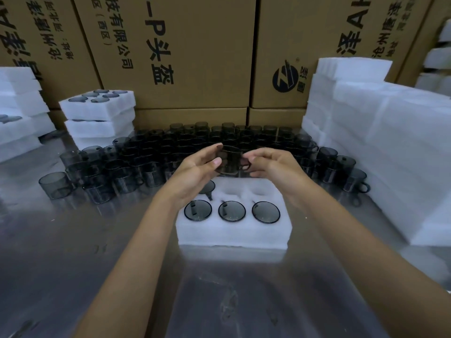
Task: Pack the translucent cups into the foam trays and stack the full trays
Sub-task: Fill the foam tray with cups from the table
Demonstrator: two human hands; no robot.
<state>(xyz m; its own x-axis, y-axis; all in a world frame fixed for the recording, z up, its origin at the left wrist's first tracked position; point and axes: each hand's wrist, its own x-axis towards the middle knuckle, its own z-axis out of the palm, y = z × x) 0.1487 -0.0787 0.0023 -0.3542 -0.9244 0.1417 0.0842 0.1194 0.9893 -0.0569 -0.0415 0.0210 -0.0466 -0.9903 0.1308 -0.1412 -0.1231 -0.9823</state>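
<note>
Roughly midway through this tray: both hands, left hand (200, 164) and right hand (271, 164), grip one cup (230, 162) between them; just below, the foam tray (231, 235) holds four cups, two pockets open; beyond wait many loose cups (170, 147).

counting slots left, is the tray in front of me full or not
Not full. The foam tray holds four cups; two back pockets are empty.

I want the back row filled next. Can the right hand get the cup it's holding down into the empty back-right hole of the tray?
Probably yes. The right hand and left hand hold the cup just above the tray, and the back-right hole lies open with nothing over it.
</note>
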